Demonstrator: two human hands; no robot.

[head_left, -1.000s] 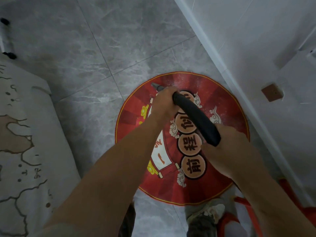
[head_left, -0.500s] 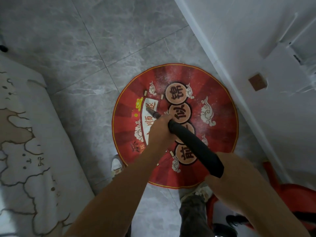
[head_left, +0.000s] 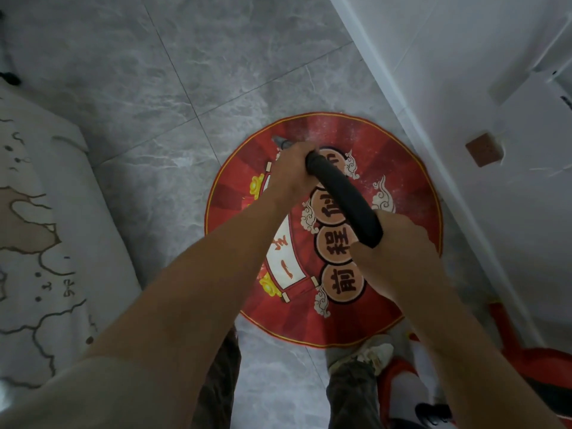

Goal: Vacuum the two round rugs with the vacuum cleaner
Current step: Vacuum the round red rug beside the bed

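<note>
Overhead, two hands work one black vacuum tube (head_left: 343, 198) over one round red rug (head_left: 411, 212).

The left hand (head_left: 292, 171) is wrapped around the tube's lower end, just behind the grey nozzle tip (head_left: 280, 140), which sits over the rug's far-left part; whether the tip touches the pile I cannot tell. The right hand (head_left: 393, 252) grips the tube's upper end, fingers curled round it. The rug lies on grey marble-look tiles (head_left: 185, 72), its right edge near the white baseboard (head_left: 470, 218). Four round character medallions run down its middle, the farthest partly hidden by the tube. One light sneaker (head_left: 368, 351) stands at the rug's near edge, beside a red-and-white shape (head_left: 510, 339), possibly the vacuum's body.
</note>
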